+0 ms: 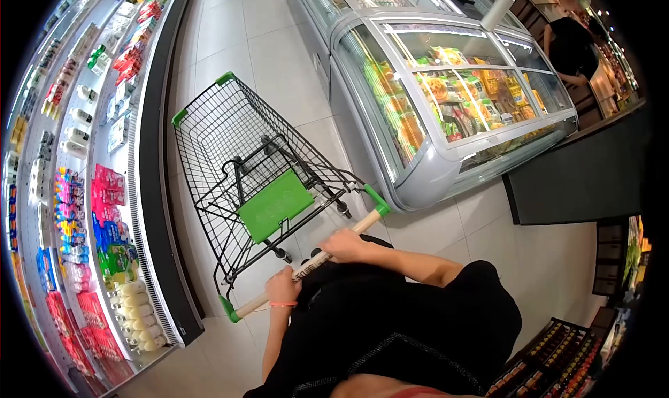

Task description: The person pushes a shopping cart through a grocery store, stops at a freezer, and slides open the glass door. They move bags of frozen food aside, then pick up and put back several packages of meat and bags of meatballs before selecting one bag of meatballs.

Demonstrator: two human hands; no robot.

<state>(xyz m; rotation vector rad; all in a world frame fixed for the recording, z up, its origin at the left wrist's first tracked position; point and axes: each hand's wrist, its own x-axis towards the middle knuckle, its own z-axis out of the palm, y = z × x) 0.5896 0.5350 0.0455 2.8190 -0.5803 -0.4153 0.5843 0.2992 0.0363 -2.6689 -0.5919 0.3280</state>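
A black wire shopping cart point(209, 143) with green corners stands in front of me, its basket holding nothing that I can see. My left hand point(282, 286), with an orange band at the wrist, is closed around the left part of the pale cart handle point(261, 302). Farther along the same bar, my right hand point(345, 246) is wrapped round it, short of the green right end cap. A green panel point(277, 205) sits at the near end of the basket, just beyond the handle.
An open refrigerated shelf point(150, 189) with dairy packs and bottles runs along the left. On the right stands a glass-topped freezer point(425, 157) with bagged food, its corner near the cart. A dark counter point(571, 182) and a person in black point(573, 46) are beyond. Tiled floor point(272, 21) stretches ahead.
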